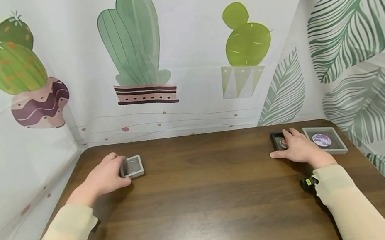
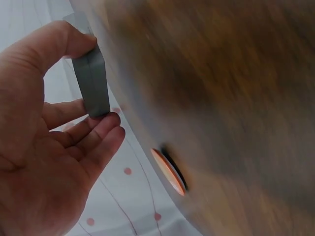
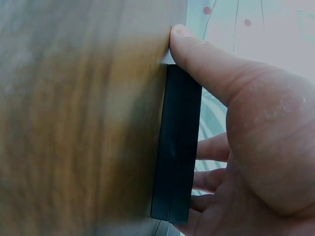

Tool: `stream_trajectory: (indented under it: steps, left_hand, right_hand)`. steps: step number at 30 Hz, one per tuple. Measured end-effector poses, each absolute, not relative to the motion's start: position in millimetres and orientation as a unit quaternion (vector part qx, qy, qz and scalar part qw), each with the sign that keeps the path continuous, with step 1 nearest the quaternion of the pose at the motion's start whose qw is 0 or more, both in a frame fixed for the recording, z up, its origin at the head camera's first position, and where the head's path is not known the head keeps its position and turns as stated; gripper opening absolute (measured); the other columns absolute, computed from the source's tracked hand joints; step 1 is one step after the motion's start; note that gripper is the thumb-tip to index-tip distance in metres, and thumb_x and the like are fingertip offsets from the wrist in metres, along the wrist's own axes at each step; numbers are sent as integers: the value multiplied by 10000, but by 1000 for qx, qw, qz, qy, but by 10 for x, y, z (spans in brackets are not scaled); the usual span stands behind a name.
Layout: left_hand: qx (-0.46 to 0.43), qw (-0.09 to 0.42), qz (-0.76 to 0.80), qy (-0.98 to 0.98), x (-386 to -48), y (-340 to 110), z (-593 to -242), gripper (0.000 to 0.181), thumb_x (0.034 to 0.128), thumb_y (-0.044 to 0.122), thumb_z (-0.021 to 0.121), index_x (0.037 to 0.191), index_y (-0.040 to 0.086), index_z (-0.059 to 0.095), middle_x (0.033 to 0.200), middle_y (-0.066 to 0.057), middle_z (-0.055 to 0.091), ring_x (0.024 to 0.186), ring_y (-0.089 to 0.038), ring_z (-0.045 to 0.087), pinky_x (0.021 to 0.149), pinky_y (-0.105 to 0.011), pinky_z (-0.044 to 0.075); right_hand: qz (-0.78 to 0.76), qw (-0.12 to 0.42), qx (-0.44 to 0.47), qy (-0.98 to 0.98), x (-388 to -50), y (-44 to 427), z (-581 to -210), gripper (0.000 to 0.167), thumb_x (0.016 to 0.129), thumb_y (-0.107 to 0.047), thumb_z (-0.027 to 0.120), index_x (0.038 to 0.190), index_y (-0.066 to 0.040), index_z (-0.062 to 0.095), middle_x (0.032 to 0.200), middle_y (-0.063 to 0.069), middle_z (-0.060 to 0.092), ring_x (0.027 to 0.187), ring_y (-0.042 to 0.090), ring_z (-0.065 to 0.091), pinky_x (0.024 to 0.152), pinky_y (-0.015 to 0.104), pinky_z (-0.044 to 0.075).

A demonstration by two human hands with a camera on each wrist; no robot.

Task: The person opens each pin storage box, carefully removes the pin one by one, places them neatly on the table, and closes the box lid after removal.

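Note:
A small grey square frame (image 1: 133, 167) with a clear middle is at the table's far left. My left hand (image 1: 108, 175) pinches it, the thumb on one edge and fingertips at the opposite one in the left wrist view, where the frame (image 2: 92, 78) looks raised off the table. At the far right, a black frame (image 3: 177, 147) lies flat on the table with a small round item (image 1: 282, 143) inside. My right hand (image 1: 299, 148) spans it, thumb along the near edge and fingers over the far side; the hand hides its right part.
A larger grey frame (image 1: 336, 147) holding a purple and white disc (image 1: 321, 140) lies just right of my right hand. In the left wrist view, a round orange-rimmed disc (image 2: 169, 172) rests near the table's edge. Printed cloth hangs behind the brown table (image 1: 205, 202).

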State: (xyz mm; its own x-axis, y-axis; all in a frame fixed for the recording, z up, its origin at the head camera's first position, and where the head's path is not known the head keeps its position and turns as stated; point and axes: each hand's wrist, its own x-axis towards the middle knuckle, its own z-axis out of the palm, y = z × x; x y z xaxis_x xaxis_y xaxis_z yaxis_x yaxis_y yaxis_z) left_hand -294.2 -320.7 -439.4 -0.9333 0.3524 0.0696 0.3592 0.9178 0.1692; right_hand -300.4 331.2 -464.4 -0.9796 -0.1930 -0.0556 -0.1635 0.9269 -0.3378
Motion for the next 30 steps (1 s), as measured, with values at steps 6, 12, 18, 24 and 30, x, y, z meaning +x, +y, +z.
stream_trajectory:
  steps: [6, 12, 18, 24, 30]
  left_hand:
    - [-184, 10, -84, -979, -2981, -3317, -4373, 775, 725, 271, 853, 1346, -149, 655, 1155, -213, 628, 1022, -341, 592, 858, -514, 548]
    - [-191, 11, -72, -979, -3022, -3400, -4377, 800, 711, 274, 861, 1349, -158, 644, 1194, -248, 629, 1047, -366, 596, 867, -524, 545]
    - [-186, 5, -68, -980, -3028, -3443, -4376, 825, 705, 267, 876, 1366, -159, 627, 1218, -267, 613, 1075, -389, 591, 887, -559, 550]
    - [-185, 15, -55, -981, -3050, -3520, -4422, 841, 715, 241, 878, 1405, -155, 606, 1260, -279, 617, 1134, -425, 597, 943, -602, 547]
    - [-180, 6, -54, -982, -3059, -3577, -4456, 849, 732, 239, 873, 1424, -165, 591, 1316, -307, 617, 1198, -451, 590, 987, -614, 535]
  right_hand:
    - [-171, 46, -88, 980, -3000, 3325, -4655, 1225, 950, -670, 788, 1619, 224, 285, 1619, 494, 298, 1500, 652, 350, 1186, 747, 359]
    - [-167, 47, -88, 981, -3017, 3314, -4638, 1241, 948, -688, 777, 1629, 220, 274, 1647, 492, 266, 1520, 656, 320, 1202, 745, 344]
    - [-166, 49, -88, 981, -3018, 3292, -4629, 1226, 957, -675, 775, 1633, 216, 272, 1664, 488, 245, 1532, 665, 287, 1210, 755, 321]
    - [-165, 46, -83, 982, -3017, 3284, -4630, 1211, 959, -662, 778, 1638, 207, 275, 1665, 485, 247, 1521, 677, 300, 1206, 762, 322]
    - [-165, 44, -82, 982, -3008, 3286, -4630, 1201, 960, -649, 784, 1637, 205, 280, 1660, 484, 256, 1513, 678, 314, 1201, 761, 331]
